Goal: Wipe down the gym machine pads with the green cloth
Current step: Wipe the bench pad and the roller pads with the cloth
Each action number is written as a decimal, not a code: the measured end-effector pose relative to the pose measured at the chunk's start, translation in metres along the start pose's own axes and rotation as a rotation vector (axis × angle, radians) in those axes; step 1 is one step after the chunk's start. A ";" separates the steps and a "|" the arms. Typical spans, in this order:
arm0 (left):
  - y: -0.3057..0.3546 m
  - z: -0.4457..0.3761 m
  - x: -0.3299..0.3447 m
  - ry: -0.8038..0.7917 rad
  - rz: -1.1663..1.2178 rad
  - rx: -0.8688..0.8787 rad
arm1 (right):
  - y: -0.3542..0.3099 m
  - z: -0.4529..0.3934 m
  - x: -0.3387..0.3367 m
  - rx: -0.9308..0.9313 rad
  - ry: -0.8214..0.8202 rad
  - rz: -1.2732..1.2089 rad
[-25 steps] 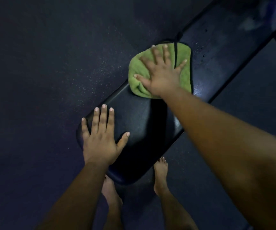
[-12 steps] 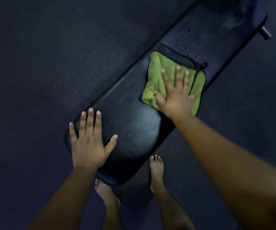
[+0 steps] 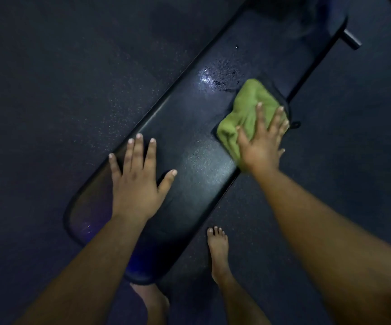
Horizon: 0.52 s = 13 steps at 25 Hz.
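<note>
A: Dark speckled floor [image 3: 60, 95] all round, dim light. A long black pad [image 3: 189, 146] runs on a slant from near left to far right.

B: What else is about?

A: A metal bar [image 3: 351, 41] pokes out at the pad's far end. Wet drops [image 3: 215, 77] shine on the pad just beyond the cloth [image 3: 248, 109]. One bare foot [image 3: 218, 249] stands on the floor beside the pad's right edge; the other foot [image 3: 152, 299] is half hidden under the near end.

B: And the hands?

A: The left hand [image 3: 138, 181] lies flat on the near part of the pad, fingers straight and spread, holding nothing. The right hand [image 3: 262, 141] presses the cloth down with straight, spread fingers. It covers the cloth's near right part, so the heel of the hand hangs at the pad's right edge.

B: Where is the cloth?

A: Bunched at the right edge of the pad, about midway along.

B: Changed from before?

A: A second ago the cloth was at the left edge; half a second ago, flatter and nearer the right. Now it is bunched at the right edge. The left hand stays planted.
</note>
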<state>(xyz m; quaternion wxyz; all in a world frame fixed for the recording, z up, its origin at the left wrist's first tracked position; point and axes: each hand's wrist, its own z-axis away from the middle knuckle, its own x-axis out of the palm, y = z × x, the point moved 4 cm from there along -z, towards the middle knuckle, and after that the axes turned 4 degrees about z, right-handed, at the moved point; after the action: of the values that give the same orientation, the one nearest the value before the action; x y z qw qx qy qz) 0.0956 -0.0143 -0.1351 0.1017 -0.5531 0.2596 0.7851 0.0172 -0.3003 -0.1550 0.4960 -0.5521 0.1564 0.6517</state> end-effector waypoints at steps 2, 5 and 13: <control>0.005 -0.013 0.004 -0.016 -0.021 -0.005 | 0.000 -0.026 -0.012 0.084 0.052 -0.111; 0.006 -0.017 0.009 -0.010 -0.065 -0.001 | -0.017 0.026 0.012 -0.114 0.062 0.104; 0.006 -0.016 0.011 0.014 -0.126 -0.022 | -0.056 -0.012 0.007 -0.733 -0.210 0.622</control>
<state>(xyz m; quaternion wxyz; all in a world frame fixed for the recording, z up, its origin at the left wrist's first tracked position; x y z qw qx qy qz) 0.1020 -0.0295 -0.1478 0.1432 -0.5749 0.2163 0.7761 0.0707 -0.2806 -0.1456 0.0638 -0.5487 0.0233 0.8332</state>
